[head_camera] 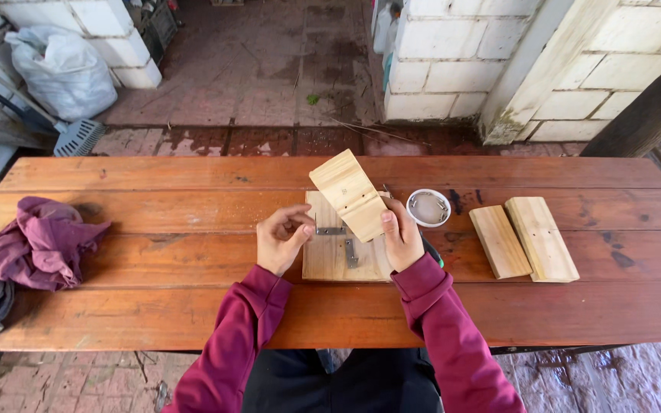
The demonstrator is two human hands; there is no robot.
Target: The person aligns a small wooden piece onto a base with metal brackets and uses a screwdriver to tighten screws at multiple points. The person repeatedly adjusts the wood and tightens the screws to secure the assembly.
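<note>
Frame centre: my right hand is clamped on a tilted pine block over a flat board; my left hand, fingers curled together, pinches a metal bracket on the tabletop.

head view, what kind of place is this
Probably an outdoor patio or yard used for woodwork: a red plank table on wet brick paving, white block walls, and pale wood blocks lying beside the board.

Pale wood boards, reddish-brown table, maroon cloth, white tub
</note>
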